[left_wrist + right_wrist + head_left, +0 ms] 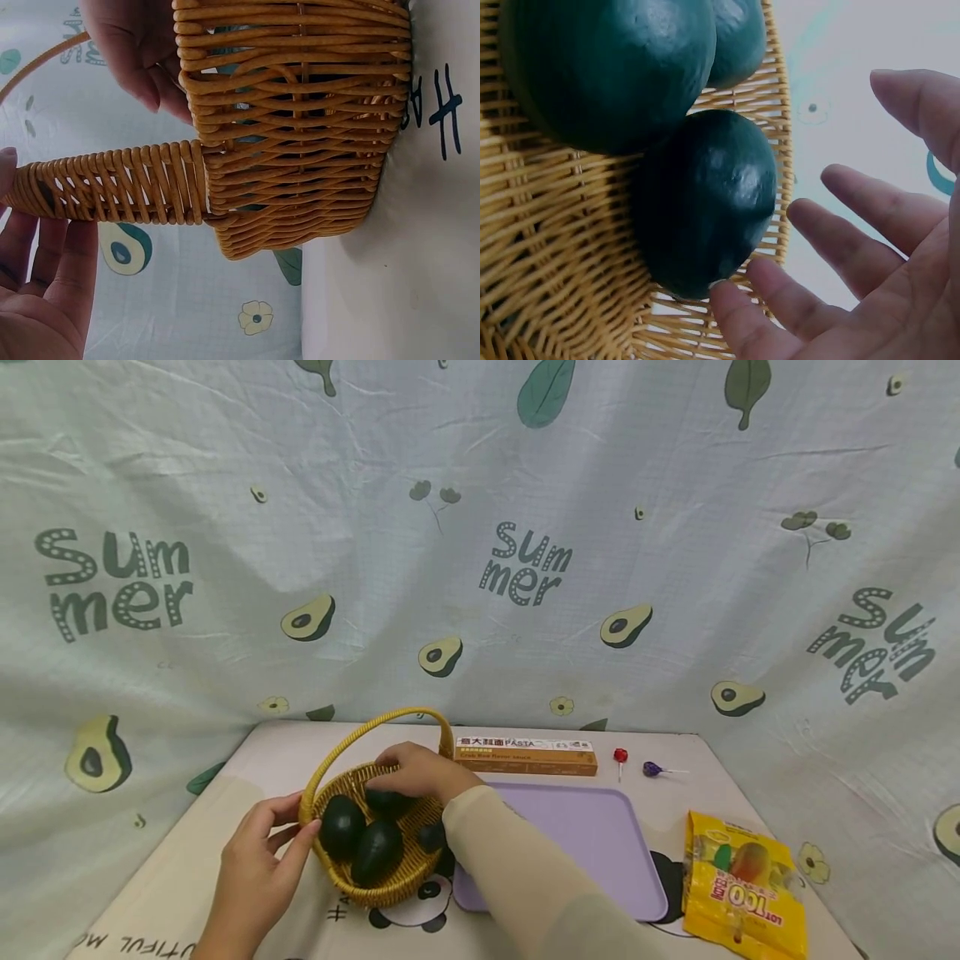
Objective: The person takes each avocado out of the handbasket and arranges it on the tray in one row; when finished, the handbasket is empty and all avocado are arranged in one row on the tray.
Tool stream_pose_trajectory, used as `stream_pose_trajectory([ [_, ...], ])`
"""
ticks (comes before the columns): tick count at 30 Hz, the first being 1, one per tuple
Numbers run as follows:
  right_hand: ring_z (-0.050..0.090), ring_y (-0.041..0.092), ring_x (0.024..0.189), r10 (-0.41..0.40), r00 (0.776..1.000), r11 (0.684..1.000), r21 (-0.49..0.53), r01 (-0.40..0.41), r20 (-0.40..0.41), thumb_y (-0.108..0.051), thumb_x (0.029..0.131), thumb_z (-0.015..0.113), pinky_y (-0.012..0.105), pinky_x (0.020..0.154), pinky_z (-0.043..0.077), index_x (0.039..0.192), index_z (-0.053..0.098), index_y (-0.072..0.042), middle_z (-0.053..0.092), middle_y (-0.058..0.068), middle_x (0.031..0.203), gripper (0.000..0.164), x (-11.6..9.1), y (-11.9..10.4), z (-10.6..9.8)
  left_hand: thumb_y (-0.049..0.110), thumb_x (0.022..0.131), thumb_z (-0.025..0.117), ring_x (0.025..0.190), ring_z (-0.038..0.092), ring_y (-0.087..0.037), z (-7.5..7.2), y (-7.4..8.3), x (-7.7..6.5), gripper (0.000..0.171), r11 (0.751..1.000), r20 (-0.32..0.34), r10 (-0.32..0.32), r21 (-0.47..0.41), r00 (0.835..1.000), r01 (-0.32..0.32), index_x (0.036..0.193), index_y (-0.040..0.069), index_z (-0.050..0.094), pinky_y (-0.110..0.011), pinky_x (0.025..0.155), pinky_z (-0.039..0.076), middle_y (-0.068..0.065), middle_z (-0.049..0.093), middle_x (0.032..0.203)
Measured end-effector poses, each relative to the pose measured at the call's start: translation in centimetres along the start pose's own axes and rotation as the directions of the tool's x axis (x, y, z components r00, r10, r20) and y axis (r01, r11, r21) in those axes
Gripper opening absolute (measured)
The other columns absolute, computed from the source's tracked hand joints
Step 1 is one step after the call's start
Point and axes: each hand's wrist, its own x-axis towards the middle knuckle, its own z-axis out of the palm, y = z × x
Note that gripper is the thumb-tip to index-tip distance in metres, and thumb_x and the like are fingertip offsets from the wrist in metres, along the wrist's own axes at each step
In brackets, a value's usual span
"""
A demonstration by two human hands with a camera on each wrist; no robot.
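A yellow-brown wicker basket [384, 893] with a tall arched handle [120, 184] stands at the left of the table. My left hand [258, 860] pinches the lower part of that handle between thumb and fingers. Inside lie dark green avocados [377, 852], smooth and shiny. Over the basket's far side reaches my right hand [420, 771], beside the rearmost avocado [716, 199]. In the right wrist view this hand's fingers are spread and nearly straight, with the fingertips [727, 300] of the lower ones at the avocado's end. Whether they touch it is hard to tell.
A lilac tray [600, 835] lies right of the basket, partly behind my right sleeve. Behind the tray is a pasta box [525, 757]. Farther right are a red lollipop [620, 756], a purple lollipop [652, 769] and a yellow candy bag [742, 885]. A printed curtain [480, 468] hangs behind.
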Motion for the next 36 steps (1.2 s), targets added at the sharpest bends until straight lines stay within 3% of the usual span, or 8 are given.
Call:
stream_pose_trajectory([
  [6,0.062,0.015,0.121,0.007,0.999,1.000,-0.020,-0.007,0.037,-0.041,0.097,0.070,0.030,0.107,0.054,0.140,0.063,-0.011,0.067,0.002,0.134,0.053,0.6,0.3,0.8,-0.007,0.087,0.077,0.103,0.051,0.013,0.0,-0.1,-0.1,0.040,1.000,0.005,0.003,-0.003,1.000,-0.003,0.123,-0.001,0.061,0.001,0.083,0.050,-0.009,0.063,0.114],
  [10,0.065,0.012,0.111,0.016,0.999,1.000,-0.025,-0.015,0.041,-0.037,0.097,0.070,0.028,0.100,0.056,0.133,0.069,-0.012,0.071,-0.001,0.123,0.043,0.7,0.4,1.2,-0.006,0.086,0.078,0.103,0.051,0.012,0.0,0.0,-0.1,0.040,1.000,0.008,-0.004,-0.006,1.000,0.004,0.123,-0.001,0.061,0.000,0.084,0.050,-0.008,0.063,0.115],
  [16,0.064,0.010,0.094,0.043,0.999,0.997,0.061,-0.045,0.032,-0.030,0.097,0.070,0.029,0.091,0.059,0.120,0.075,-0.013,0.071,-0.003,0.105,0.029,0.8,0.1,1.4,-0.007,0.086,0.078,0.103,0.051,0.012,-0.1,-0.1,0.0,0.041,1.000,0.009,-0.001,0.001,1.000,0.001,0.123,-0.001,0.062,0.002,0.084,0.049,-0.008,0.063,0.113],
  [25,0.064,0.013,0.106,0.022,0.998,0.999,0.025,-0.024,0.059,-0.023,0.102,0.062,0.029,0.096,0.057,0.124,0.074,-0.012,0.071,0.001,0.118,0.027,1.3,0.5,1.7,-0.006,0.086,0.078,0.102,0.051,0.012,-0.1,-0.1,0.0,0.041,1.000,0.008,-0.007,0.007,1.000,0.007,0.124,-0.001,0.062,0.002,0.084,0.048,-0.008,0.063,0.113],
  [36,0.067,0.013,0.102,0.045,0.995,0.999,0.016,-0.046,0.084,-0.025,0.093,0.078,0.031,0.090,0.060,0.121,0.075,-0.013,0.072,-0.002,0.114,0.030,1.0,1.0,2.2,-0.008,0.086,0.077,0.102,0.052,0.011,-0.1,-0.1,0.0,0.039,1.000,0.004,0.008,-0.010,1.000,-0.008,0.122,-0.003,0.062,0.000,0.085,0.050,-0.009,0.063,0.112],
])
